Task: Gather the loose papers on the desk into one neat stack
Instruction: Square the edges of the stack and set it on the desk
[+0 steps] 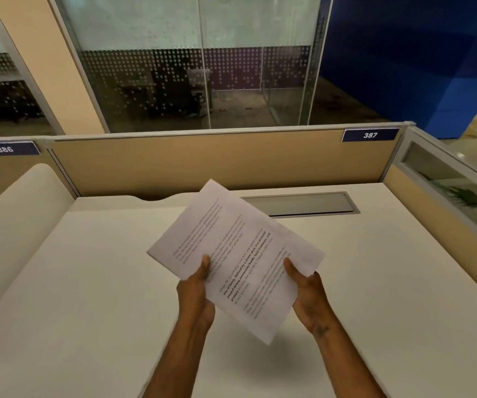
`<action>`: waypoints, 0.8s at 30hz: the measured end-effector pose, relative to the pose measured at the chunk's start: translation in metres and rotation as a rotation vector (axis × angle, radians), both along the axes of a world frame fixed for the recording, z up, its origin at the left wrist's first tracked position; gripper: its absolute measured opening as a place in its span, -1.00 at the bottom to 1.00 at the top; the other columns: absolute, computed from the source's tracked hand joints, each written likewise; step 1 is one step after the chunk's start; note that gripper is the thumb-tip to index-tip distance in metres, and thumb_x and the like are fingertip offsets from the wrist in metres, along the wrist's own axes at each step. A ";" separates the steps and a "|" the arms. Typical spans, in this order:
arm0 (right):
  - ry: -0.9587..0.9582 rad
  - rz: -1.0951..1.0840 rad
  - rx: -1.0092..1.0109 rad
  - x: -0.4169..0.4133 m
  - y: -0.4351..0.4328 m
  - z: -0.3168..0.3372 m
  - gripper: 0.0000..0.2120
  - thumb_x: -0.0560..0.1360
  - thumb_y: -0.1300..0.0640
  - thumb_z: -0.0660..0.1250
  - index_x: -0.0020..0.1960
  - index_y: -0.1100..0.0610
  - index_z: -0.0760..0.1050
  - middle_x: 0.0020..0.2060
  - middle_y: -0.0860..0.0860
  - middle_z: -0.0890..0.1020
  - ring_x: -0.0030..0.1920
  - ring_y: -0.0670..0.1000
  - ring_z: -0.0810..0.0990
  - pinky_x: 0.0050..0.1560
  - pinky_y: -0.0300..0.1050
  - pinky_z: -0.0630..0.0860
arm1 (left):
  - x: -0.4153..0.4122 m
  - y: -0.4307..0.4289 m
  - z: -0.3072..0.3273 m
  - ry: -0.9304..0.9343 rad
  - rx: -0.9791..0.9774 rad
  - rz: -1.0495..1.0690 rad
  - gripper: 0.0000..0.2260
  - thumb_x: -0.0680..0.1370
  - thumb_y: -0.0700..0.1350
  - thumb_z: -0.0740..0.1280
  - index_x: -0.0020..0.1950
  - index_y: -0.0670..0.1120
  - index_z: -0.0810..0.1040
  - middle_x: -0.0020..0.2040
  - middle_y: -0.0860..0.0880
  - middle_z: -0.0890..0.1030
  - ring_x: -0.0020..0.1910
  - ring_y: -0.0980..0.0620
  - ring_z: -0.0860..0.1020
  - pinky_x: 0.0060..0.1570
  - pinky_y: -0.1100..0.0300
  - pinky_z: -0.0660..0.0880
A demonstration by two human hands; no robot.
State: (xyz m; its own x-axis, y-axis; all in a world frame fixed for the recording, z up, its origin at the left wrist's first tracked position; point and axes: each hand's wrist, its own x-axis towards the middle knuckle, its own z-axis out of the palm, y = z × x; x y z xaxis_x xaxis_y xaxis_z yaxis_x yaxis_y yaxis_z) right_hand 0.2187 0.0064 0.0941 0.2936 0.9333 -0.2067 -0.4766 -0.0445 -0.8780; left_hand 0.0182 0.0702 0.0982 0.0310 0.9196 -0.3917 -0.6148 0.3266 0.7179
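Both hands hold the sheaf above the pale desk (93, 282)

The thin white printed papers (231, 254), light and floppy, fan askew between the left hand (195, 294) grip and right hand (310, 297) grip, thumbs closed on top; beyond the thumbs unsupported corners likely droop, so opposite edges suit squaring

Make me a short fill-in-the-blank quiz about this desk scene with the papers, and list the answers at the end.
1. The papers are held above the desk by ____ hands.
2. The partition label on the right reads ____.
3. The thumb of the left hand lies on the ____ side of the sheets.
4. The right hand holds the sheets at their ____ edge.

Answers: two; 387; printed; right
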 end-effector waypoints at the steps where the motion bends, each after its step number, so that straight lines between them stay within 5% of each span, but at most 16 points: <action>1: -0.026 -0.019 -0.017 0.004 0.001 0.004 -0.76 0.53 0.15 0.33 0.19 0.10 0.57 0.10 0.20 0.68 0.14 0.26 0.64 0.12 0.25 0.60 | -0.005 -0.002 -0.001 -0.001 0.033 -0.043 -0.61 0.53 -0.23 0.39 0.36 -0.13 0.52 0.21 -0.19 0.67 0.13 -0.21 0.65 0.14 -0.27 0.57; 5: -0.086 0.018 -0.054 0.034 0.002 0.013 -0.77 0.51 0.17 0.36 0.14 0.19 0.59 0.12 0.29 0.66 0.16 0.33 0.62 0.11 0.24 0.60 | -0.060 0.024 0.004 0.031 0.128 -0.249 -0.73 0.60 -0.11 0.24 0.24 -0.13 0.60 -0.01 -0.08 0.76 -0.07 0.01 0.72 -0.13 0.12 0.67; 7: -0.150 0.098 -0.042 0.045 0.004 0.018 -0.77 0.50 0.15 0.36 0.14 0.18 0.59 0.08 0.27 0.68 0.14 0.34 0.63 0.04 0.20 0.63 | -0.088 0.043 0.012 0.166 0.235 -0.403 -0.71 0.51 0.04 0.37 0.14 -0.04 0.70 -0.05 -0.04 0.75 -0.11 0.02 0.72 -0.20 0.14 0.65; 11: -0.294 0.203 -0.035 0.048 0.014 0.025 -0.77 0.52 0.11 0.36 0.16 0.09 0.59 0.03 0.20 0.70 0.09 0.31 0.66 0.05 0.24 0.64 | -0.086 0.065 0.020 0.569 0.329 -0.671 -0.35 0.26 0.25 0.53 0.20 -0.13 0.62 0.01 -0.12 0.72 -0.03 -0.16 0.68 -0.10 0.03 0.62; 19: -0.526 0.142 0.035 0.052 0.020 0.020 -0.70 0.44 -0.02 0.43 0.17 -0.07 0.63 -0.01 0.04 0.73 0.05 0.12 0.69 0.09 0.14 0.62 | -0.054 0.043 -0.011 0.616 0.380 -0.285 -0.76 0.41 0.07 0.45 -0.07 -0.06 0.71 -0.15 -0.02 0.75 -0.15 -0.10 0.68 -0.18 0.09 0.61; 24: -0.501 0.131 -0.014 0.054 0.010 -0.007 -0.60 0.34 -0.09 0.55 0.12 0.03 0.67 -0.03 0.08 0.75 0.04 0.14 0.70 0.02 0.06 0.58 | -0.050 0.017 -0.047 0.580 0.268 -0.245 -0.66 0.23 0.15 0.54 -0.15 -0.06 0.74 -0.16 -0.10 0.75 -0.14 -0.12 0.68 -0.12 -0.03 0.57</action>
State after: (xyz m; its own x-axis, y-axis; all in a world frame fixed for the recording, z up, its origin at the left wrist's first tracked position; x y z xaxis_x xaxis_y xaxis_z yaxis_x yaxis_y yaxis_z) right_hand 0.2724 0.0165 0.0867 0.2409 0.9670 -0.0831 0.0124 -0.0887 -0.9960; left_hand -0.0322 0.0868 0.0513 0.1040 0.9803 -0.1679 -0.0378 0.1726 0.9843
